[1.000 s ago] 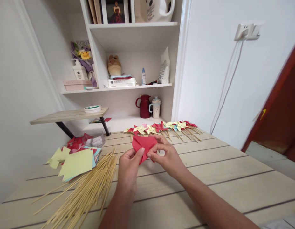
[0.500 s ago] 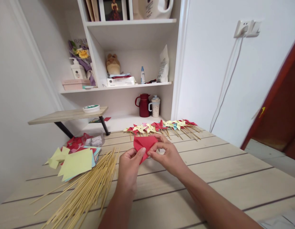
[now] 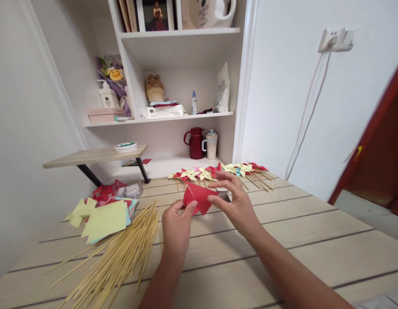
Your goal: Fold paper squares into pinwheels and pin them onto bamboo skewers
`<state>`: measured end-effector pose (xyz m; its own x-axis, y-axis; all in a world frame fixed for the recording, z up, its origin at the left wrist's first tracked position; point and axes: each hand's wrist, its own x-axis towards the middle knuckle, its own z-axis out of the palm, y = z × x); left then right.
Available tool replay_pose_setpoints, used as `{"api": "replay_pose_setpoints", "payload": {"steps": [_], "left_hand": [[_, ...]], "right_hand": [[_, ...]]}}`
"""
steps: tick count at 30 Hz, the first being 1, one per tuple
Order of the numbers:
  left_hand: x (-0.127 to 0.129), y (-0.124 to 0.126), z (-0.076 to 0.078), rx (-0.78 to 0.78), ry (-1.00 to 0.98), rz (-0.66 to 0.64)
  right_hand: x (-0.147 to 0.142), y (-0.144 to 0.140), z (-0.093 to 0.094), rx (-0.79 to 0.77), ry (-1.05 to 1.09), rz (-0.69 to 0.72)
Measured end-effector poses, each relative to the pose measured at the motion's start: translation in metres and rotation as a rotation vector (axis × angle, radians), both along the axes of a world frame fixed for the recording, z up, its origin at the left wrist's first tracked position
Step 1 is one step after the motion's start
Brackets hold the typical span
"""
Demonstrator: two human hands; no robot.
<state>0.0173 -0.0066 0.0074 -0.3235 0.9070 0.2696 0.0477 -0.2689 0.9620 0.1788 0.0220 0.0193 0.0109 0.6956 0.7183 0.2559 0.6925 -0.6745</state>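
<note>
A folded piece of red paper (image 3: 200,197), with a slit near its upper left, is held above the table. My left hand (image 3: 177,225) pinches its lower left side between thumb and fingers. On the other side, the thumb of my right hand (image 3: 235,204) touches the paper's right corner, while the fingers above are spread apart and do not close on it. Behind the hands lies a row of paper pinwheels (image 3: 205,174) on thin sticks, in yellow, red and blue. Part of a small white object (image 3: 223,194) shows behind my right hand.
To the left, a loose bundle of thin wooden sticks (image 3: 122,249) lies beside a stack of yellow and blue paper sheets (image 3: 105,221). A low raised shelf (image 3: 99,154) bears a white round tape roll (image 3: 125,147). A red jug (image 3: 196,143) and a cup (image 3: 211,146) stand at the back.
My right hand's fingers have spread and come off the red paper, apart from the thumb. The paper has turned and shows more of its face. My left hand keeps its pinch.
</note>
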Motion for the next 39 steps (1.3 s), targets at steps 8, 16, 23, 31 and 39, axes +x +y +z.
{"api": "replay_pose_setpoints", "payload": {"steps": [8,16,23,31,39], "left_hand": [[0.002,-0.002,0.002,0.299,0.387,0.142],[0.005,-0.003,0.001,0.318,0.387,0.101],[0.0,0.001,0.0,0.269,0.42,0.207],[-0.001,0.009,-0.009,0.029,-0.12,-0.077],[0.003,0.003,-0.002,-0.098,-0.261,-0.256]], "right_hand": [[0.005,0.004,0.001,0.042,-0.275,0.032],[0.004,0.004,0.002,0.062,-0.291,0.093],[-0.009,-0.001,-0.002,-0.365,0.103,0.32],[-0.012,0.008,-0.008,-0.647,0.621,0.484],[-0.019,0.002,-0.009,-0.686,0.619,0.504]]}}
